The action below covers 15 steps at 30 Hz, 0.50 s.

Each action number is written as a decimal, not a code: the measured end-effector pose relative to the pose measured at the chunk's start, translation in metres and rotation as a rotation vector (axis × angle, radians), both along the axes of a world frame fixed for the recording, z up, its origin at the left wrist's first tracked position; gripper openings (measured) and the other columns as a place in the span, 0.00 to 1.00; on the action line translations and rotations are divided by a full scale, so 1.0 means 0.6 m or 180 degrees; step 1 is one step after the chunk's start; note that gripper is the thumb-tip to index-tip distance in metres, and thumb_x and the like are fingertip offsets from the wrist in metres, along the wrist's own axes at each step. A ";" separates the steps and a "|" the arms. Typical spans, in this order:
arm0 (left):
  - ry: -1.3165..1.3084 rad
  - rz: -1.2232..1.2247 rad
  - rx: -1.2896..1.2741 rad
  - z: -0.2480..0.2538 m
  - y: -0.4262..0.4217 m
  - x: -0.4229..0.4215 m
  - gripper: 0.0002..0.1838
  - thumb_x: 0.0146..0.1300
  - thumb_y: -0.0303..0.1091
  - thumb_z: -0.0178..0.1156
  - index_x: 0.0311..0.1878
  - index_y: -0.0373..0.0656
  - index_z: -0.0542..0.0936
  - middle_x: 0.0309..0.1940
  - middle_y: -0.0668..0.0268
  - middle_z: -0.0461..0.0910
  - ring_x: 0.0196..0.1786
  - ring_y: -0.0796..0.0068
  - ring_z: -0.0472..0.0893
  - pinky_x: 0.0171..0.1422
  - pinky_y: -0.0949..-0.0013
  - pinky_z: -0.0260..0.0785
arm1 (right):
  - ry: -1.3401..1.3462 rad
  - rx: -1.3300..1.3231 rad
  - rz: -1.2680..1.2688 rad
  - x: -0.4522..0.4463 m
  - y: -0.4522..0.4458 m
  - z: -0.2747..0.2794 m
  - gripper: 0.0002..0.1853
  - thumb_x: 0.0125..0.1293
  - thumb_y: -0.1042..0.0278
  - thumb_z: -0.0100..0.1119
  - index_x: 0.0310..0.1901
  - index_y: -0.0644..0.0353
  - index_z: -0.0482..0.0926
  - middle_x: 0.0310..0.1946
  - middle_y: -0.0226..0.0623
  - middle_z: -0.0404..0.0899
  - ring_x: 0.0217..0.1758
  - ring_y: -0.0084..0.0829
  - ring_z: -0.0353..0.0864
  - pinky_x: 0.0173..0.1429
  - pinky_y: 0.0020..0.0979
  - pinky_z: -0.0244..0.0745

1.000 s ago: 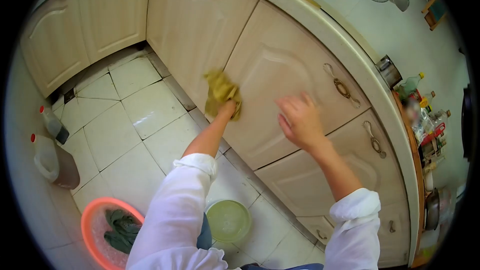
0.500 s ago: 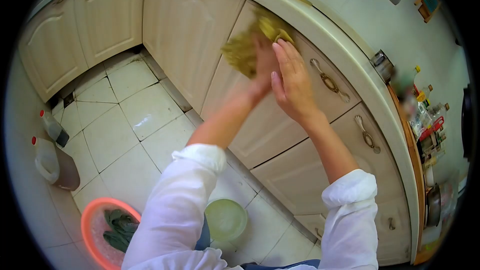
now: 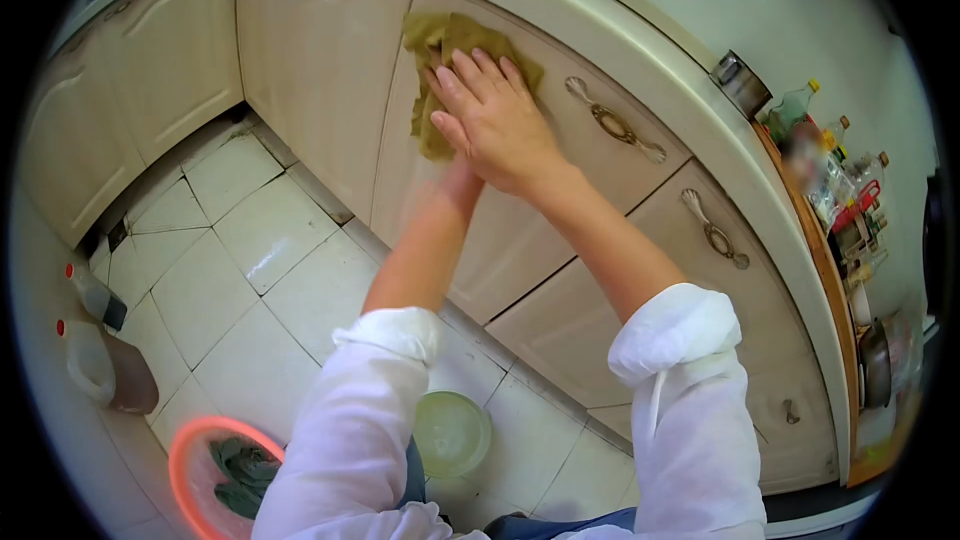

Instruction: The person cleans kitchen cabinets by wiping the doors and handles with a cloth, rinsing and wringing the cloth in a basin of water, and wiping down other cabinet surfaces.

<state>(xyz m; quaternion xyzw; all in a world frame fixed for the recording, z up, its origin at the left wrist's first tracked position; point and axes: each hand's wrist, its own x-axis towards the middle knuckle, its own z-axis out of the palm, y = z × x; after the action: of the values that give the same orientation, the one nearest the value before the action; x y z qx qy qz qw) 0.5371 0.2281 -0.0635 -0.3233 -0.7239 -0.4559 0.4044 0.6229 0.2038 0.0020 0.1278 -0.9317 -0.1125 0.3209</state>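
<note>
A crumpled olive-yellow cloth (image 3: 432,135) is spread against the pale wooden drawer front (image 3: 560,175), left of its ornate metal handle (image 3: 615,120). My left hand (image 3: 458,175) presses the cloth to that surface. Most of its fingers are hidden under my right hand (image 3: 505,135), which lies on top with its fingers stretched out and slightly apart. The right fingertips reach over the middle of the cloth.
Countertop edge (image 3: 640,35) curves above the drawers. Bottles (image 3: 793,108) and a metal pot (image 3: 741,85) stand on it at right. On the tiled floor are a pale green basin (image 3: 452,435), an orange-rimmed tub (image 3: 185,465) with dark green leaves or cloth, and two red-capped jugs (image 3: 130,375).
My right hand has shifted left onto the back of my left hand. The cloth, blurred by motion before, now looks sharp and sits a little lower on the drawer front. The view has shifted.
</note>
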 end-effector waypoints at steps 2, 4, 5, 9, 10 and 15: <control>-0.0042 0.0113 0.0006 -0.012 0.016 0.052 0.25 0.60 0.42 0.51 0.59 0.40 0.71 0.60 0.51 0.68 0.67 0.43 0.59 0.73 0.39 0.40 | 0.0025 0.0198 -0.0247 0.042 0.000 -0.013 0.28 0.68 0.54 0.50 0.64 0.63 0.65 0.67 0.52 0.61 0.70 0.54 0.58 0.73 0.51 0.49; -0.0004 -0.0044 -0.0115 -0.021 0.028 0.118 0.25 0.60 0.41 0.51 0.59 0.40 0.71 0.60 0.52 0.68 0.68 0.43 0.59 0.73 0.39 0.41 | 0.0208 0.0172 -0.0684 0.099 -0.006 -0.021 0.32 0.63 0.49 0.57 0.62 0.65 0.68 0.64 0.54 0.62 0.69 0.56 0.58 0.72 0.53 0.49; 0.0031 -0.0258 -0.0235 -0.021 0.032 0.156 0.25 0.60 0.40 0.51 0.59 0.40 0.71 0.60 0.52 0.68 0.68 0.43 0.59 0.73 0.39 0.41 | 0.0133 0.0114 -0.0896 0.131 -0.005 -0.027 0.36 0.61 0.49 0.58 0.64 0.65 0.65 0.66 0.55 0.60 0.70 0.58 0.55 0.72 0.56 0.46; -0.0028 -0.1560 -0.0903 -0.024 0.023 0.276 0.25 0.59 0.39 0.51 0.59 0.39 0.70 0.61 0.52 0.67 0.68 0.42 0.58 0.73 0.38 0.42 | 0.0069 -0.0149 -0.1239 0.231 0.019 -0.052 0.42 0.61 0.51 0.58 0.70 0.63 0.53 0.69 0.55 0.55 0.72 0.60 0.50 0.72 0.57 0.44; 0.0023 -0.1671 -0.0879 -0.025 0.021 0.280 0.25 0.59 0.38 0.51 0.59 0.39 0.70 0.61 0.52 0.67 0.68 0.42 0.58 0.73 0.38 0.42 | 0.0014 -0.0120 -0.1206 0.261 0.026 -0.060 0.42 0.61 0.51 0.58 0.70 0.63 0.53 0.69 0.55 0.55 0.72 0.60 0.50 0.72 0.57 0.44; 0.1395 -0.1394 0.0192 -0.037 0.023 0.213 0.32 0.51 0.49 0.57 0.60 0.45 0.72 0.62 0.58 0.69 0.67 0.49 0.62 0.73 0.38 0.41 | 0.0490 -0.0491 -0.1256 0.314 0.050 -0.099 0.41 0.64 0.52 0.56 0.71 0.63 0.50 0.72 0.55 0.49 0.74 0.60 0.47 0.73 0.57 0.42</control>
<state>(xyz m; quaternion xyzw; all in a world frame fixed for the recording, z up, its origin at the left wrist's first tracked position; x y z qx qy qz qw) 0.6651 0.2421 -0.0859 -0.5500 -0.5188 -0.4729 0.4525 0.8112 0.2340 -0.0573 -0.0908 -0.9173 -0.1109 0.3716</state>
